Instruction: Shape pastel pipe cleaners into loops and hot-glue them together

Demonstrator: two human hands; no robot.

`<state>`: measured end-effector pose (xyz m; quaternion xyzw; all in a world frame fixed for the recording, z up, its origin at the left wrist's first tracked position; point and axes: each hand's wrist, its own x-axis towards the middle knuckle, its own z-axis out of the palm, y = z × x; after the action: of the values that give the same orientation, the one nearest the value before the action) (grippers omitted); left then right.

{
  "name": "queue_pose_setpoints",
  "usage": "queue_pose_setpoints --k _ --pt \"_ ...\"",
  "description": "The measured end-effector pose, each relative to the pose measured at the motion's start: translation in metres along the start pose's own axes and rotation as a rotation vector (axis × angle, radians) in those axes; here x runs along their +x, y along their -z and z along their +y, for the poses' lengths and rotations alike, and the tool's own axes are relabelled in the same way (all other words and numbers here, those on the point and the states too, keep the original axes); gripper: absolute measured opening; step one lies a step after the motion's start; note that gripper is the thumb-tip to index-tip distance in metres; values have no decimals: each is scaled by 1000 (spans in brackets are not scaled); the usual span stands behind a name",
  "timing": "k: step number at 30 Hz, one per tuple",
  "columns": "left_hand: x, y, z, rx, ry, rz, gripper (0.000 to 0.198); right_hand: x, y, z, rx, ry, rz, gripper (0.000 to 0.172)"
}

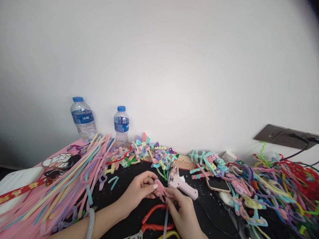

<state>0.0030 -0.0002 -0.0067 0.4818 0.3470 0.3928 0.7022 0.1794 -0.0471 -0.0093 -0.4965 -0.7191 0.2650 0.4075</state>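
1. Far to the left of the pale pink plastic hot-glue gun, a loose sheaf of long straight pastel pipe cleaners fans across the pink tabletop; behind the sheaf, two clear plastic water bottles with blue caps stand against the wall.
2. Just left of the glue gun, the left hand comes in with a pale bangle on its wrist; its thumb and fingertips are pinched together on the small pink chenille pipe-cleaner loop.
3. The likeliest slip, as I judge it, is the soft loop twisting or springing out of shape if either pinch eases, since only fingertips hold it. The glue gun's crusted tip lies close beside the fingers, so a brush against it could burn or smear them if it is hot, which I cannot tell.
4. The pink chenille pipe-cleaner loop sits just left of the glue gun's body, over the black work mat; it lies at the left fingertips and directly above the right thumb, with both hands touching it; a grey stem runs down from it, above red-handled pliers.
5. Just below the glue gun, the right hand is closed on the loop's lower end; whether it also grips the stem is hidden.
6. Right of the glue gun lie a face-down phone and a dense tangle of bent multicoloured pipe cleaners.
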Motion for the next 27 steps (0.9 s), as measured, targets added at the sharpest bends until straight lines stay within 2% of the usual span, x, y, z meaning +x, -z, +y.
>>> queue_pose_setpoints --k 13,18,27 --pt "1 -1 -1 40 -25 -58 23 0 2 5 -7 -25 43 23" --pt "1 0 -1 50 -35 -34 23 -2 2 4 -4 -55 41 25" --pt "0 1 -1 27 -25 -5 22 -3 3 2 -81 69 101 36"
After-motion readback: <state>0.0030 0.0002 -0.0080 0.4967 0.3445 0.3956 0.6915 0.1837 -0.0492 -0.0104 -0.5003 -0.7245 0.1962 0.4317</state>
